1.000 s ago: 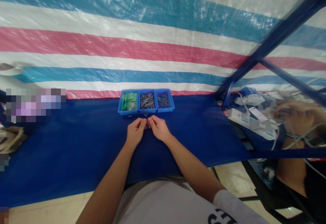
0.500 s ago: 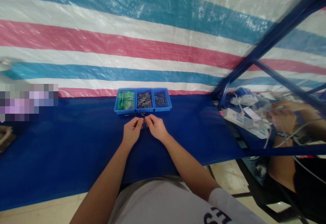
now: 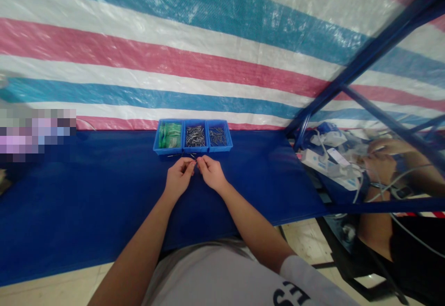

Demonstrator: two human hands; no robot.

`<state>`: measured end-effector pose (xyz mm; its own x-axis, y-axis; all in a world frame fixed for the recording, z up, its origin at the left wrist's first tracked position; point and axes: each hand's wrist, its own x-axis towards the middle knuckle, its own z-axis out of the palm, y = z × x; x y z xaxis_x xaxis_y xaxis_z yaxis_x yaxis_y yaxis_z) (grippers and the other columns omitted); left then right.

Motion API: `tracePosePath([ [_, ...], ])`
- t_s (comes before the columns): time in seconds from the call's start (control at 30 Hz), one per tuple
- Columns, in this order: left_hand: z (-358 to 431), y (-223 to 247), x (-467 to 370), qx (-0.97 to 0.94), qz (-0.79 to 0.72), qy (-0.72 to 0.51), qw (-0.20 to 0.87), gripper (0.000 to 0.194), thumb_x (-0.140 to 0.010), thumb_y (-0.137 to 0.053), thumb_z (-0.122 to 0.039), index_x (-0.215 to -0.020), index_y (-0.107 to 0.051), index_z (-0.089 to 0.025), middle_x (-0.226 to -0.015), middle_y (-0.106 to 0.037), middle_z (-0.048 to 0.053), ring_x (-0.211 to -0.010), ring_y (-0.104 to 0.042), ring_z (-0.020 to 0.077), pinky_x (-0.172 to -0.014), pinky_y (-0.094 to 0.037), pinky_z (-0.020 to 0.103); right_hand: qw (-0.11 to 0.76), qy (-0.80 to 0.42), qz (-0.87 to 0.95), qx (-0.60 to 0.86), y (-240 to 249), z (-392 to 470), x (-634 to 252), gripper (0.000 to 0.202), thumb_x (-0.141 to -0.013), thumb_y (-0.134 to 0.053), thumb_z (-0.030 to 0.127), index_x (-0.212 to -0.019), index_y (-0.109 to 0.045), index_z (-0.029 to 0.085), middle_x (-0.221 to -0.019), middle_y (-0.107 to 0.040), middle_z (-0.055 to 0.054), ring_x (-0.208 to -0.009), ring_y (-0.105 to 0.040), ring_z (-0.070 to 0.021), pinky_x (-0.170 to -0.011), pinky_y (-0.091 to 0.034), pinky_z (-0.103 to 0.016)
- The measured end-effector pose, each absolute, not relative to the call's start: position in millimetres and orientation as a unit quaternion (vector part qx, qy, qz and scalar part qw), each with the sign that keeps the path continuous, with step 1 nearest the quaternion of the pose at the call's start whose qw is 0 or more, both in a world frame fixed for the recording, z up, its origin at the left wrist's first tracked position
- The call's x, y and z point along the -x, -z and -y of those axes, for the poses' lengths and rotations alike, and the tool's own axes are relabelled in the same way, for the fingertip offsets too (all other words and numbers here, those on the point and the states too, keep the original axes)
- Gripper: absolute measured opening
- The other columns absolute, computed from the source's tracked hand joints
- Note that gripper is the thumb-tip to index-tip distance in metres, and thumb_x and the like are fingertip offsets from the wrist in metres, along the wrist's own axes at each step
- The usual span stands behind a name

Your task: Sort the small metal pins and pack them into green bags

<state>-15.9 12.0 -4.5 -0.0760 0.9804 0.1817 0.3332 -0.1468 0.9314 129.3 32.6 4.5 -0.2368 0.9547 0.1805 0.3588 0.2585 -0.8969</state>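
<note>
My left hand [image 3: 178, 175] and my right hand [image 3: 210, 171] face each other with the fingertips close together. Each is closed in a pinch; whatever lies between the fingers is too small to make out. Just beyond them stand three joined blue bins. The left bin [image 3: 155, 144] contains green packets [image 3: 169, 133]. Thin shiny metal pieces, like pins or screws, fill the middle bin [image 3: 195, 149], and fewer, darker ones lie in the right bin [image 3: 220, 148]. Small thin rods [image 3: 174, 155] show between the bins' front edge and my fingertips.
A blue cover [image 3: 104, 194] spreads over the table. Behind it hangs a striped plastic sheet [image 3: 174, 60]. To the right are a slanted blue metal frame [image 3: 333, 90], a white power strip [image 3: 330, 168] with cables, and another person's hands [image 3: 380, 162]. A blurred patch hides the far left.
The whole view has shifted slightly. My fingertips remain close together in front of the bins, with only small finger movement. At right, the other person's hands have moved a little.
</note>
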Motion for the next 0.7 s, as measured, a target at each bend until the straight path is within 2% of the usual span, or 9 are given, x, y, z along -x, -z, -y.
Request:
tracePosePath([
  [0.33, -10.2, -0.7, 17.0, -0.598, -0.585, -0.458, 0.301, 0.034, -0.089, -0.049, -0.045, -0.074, -0.064, -0.018, -0.054, -0.058, -0.002, -0.050, -0.053, 0.0106, -0.052, -0.041, 0.022, 0.387, -0.370, 0.699, 0.473, -8.1, -31.4, -129.0, 0.038, -0.096, -0.040, 0.044, -0.072, -0.056, 0.020, -0.062, -0.056, 0.001, -0.060, -0.053, -0.0126, -0.056, -0.038, -0.023],
  [0.53, -10.6, 3.6, 14.4, -0.578, -0.548, -0.481, 0.368, 0.032, -0.084, -0.058, -0.045, -0.097, -0.067, -0.017, -0.061, -0.064, -0.001, -0.055, -0.060, 0.0119, -0.057, -0.048, 0.023, 0.393, -0.350, 0.707, 0.472, -5.3, -32.0, -128.9, 0.036, -0.096, -0.040, 0.042, -0.070, -0.052, 0.020, -0.059, -0.052, 0.002, -0.057, -0.050, -0.0123, -0.055, -0.035, -0.023],
  [0.7, -10.1, 6.2, 14.5, -0.575, -0.537, -0.493, 0.371, 0.030, -0.084, -0.060, -0.043, -0.096, -0.068, -0.017, -0.061, -0.063, -0.001, -0.056, -0.061, 0.0120, -0.058, -0.049, 0.024, 0.386, -0.342, 0.706, 0.486, -5.6, -32.6, -129.1, 0.037, -0.096, -0.040, 0.044, -0.069, -0.052, 0.021, -0.058, -0.052, 0.002, -0.057, -0.049, -0.0127, -0.054, -0.033, -0.023],
])
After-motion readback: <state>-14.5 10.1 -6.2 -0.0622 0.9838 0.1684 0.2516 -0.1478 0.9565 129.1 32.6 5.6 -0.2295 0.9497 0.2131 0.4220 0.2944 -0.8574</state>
